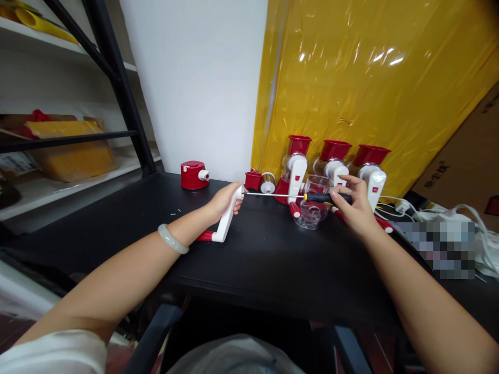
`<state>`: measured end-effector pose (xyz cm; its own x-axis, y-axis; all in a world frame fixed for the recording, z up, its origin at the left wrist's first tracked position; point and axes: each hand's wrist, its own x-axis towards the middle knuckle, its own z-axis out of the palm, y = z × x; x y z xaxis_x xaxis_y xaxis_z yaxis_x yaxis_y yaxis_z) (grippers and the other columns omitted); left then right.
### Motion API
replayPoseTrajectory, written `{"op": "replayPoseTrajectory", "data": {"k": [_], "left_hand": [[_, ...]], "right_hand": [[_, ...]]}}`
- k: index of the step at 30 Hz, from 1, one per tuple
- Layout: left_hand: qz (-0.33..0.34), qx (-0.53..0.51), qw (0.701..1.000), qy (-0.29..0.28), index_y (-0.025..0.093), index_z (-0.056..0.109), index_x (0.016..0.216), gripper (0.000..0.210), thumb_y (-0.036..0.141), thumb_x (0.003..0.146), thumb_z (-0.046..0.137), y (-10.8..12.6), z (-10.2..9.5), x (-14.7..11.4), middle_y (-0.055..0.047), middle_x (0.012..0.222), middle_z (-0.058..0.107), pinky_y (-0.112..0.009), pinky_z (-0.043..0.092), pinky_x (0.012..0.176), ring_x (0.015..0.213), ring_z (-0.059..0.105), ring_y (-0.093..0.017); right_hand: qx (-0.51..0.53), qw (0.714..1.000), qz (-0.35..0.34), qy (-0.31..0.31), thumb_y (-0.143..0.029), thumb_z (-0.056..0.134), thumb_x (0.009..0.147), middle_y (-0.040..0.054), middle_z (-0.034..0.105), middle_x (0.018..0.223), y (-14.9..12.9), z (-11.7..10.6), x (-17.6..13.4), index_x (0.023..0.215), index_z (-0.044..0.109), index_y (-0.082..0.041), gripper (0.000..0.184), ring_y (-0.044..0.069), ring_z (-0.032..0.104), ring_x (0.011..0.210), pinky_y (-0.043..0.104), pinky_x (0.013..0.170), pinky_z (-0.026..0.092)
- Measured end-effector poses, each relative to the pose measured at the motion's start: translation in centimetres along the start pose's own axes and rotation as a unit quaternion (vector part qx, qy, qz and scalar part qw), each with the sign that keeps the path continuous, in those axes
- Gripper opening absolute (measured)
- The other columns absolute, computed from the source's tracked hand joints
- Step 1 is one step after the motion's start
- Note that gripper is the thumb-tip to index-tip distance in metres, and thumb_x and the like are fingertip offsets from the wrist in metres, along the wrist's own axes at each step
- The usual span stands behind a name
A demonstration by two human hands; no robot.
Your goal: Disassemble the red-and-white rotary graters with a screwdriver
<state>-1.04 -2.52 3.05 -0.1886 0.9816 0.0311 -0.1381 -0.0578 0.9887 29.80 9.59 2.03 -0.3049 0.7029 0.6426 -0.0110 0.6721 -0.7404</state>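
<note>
My left hand (pixel 228 201) is closed round the upper end of a white crank handle (pixel 225 222) with a red grip at its lower end. In my right hand (pixel 354 204) is a screwdriver (pixel 322 198) with a dark and yellow handle, its long shaft lying level. The screwdriver's tip meets the top end of the crank handle; whether a screw sits there is too small to tell. Behind the screwdriver stands a clear plastic housing (pixel 310 221). Two tiny screws (pixel 176 212) lie on the black table left of my left hand.
A red round base (pixel 195 175) stands at the back left. A red pusher (pixel 253 180) and a grater drum (pixel 267 183) are near the wall. Several red-and-white rotary graters (pixel 298 166) line the back right. White cables (pixel 421 210) lie at the right, and shelves (pixel 58 182) rise at the left.
</note>
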Motion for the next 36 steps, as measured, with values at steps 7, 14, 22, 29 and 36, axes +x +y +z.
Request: {"op": "replayPoseTrajectory", "data": {"k": [7, 14, 22, 29, 36], "left_hand": [[0.005, 0.003, 1.000, -0.008, 0.018, 0.055, 0.080, 0.029, 0.040, 0.095, 0.043, -0.1, 0.0, -0.1, 0.005, 0.047, 0.039, -0.020, 0.035, 0.040, 0.038, 0.037, -0.010], [0.004, 0.023, 1.000, -0.015, 0.017, 0.055, 0.083, 0.030, 0.043, 0.095, 0.044, -0.4, 0.3, -0.3, 0.006, 0.048, 0.039, -0.020, 0.035, 0.040, 0.038, 0.037, -0.010], [0.043, 0.034, 0.998, -0.022, 0.018, 0.055, 0.086, 0.029, 0.041, 0.096, 0.042, -0.4, 0.5, -0.4, 0.006, 0.049, 0.039, -0.020, 0.037, 0.042, 0.039, 0.038, -0.010], [0.040, 0.059, 0.996, -0.045, 0.019, 0.054, 0.088, 0.030, 0.047, 0.095, 0.045, -0.5, 0.5, -0.4, 0.006, 0.049, 0.041, -0.021, 0.038, 0.041, 0.040, 0.039, -0.010], [0.041, 0.073, 0.996, -0.043, 0.019, 0.053, 0.087, 0.030, 0.048, 0.094, 0.046, -0.6, 0.4, -0.3, 0.006, 0.049, 0.041, -0.020, 0.038, 0.040, 0.039, 0.040, -0.010]], "right_hand": [[0.086, 0.996, 0.015, -0.013, -0.039, 0.075, 0.074, -0.0008, 0.059, 0.093, 0.2, 0.0, 0.1, 0.128, 0.036, -0.039, 0.067, 0.019, 0.063, 0.082, 0.034, 0.070, 0.056], [0.151, 0.988, 0.040, -0.016, -0.037, 0.073, 0.075, 0.0011, 0.060, 0.095, -0.4, 0.6, 0.0, 0.115, 0.051, -0.035, 0.045, 0.019, 0.063, 0.083, 0.032, 0.065, 0.057], [0.101, 0.993, 0.064, 0.020, -0.039, 0.066, 0.084, 0.0015, 0.058, 0.095, 0.0, 1.0, -0.1, 0.107, 0.058, -0.031, 0.026, 0.014, 0.059, 0.074, 0.025, 0.055, 0.053], [0.144, 0.986, 0.059, 0.054, -0.038, 0.066, 0.083, 0.0008, 0.057, 0.088, 0.0, 1.2, 0.2, 0.100, 0.060, -0.029, 0.020, 0.014, 0.058, 0.072, 0.026, 0.056, 0.052], [0.148, 0.984, 0.043, 0.095, -0.037, 0.066, 0.082, 0.0006, 0.058, 0.082, -0.1, 1.0, 0.7, 0.094, 0.059, -0.028, 0.017, 0.015, 0.056, 0.070, 0.027, 0.056, 0.050]]}}
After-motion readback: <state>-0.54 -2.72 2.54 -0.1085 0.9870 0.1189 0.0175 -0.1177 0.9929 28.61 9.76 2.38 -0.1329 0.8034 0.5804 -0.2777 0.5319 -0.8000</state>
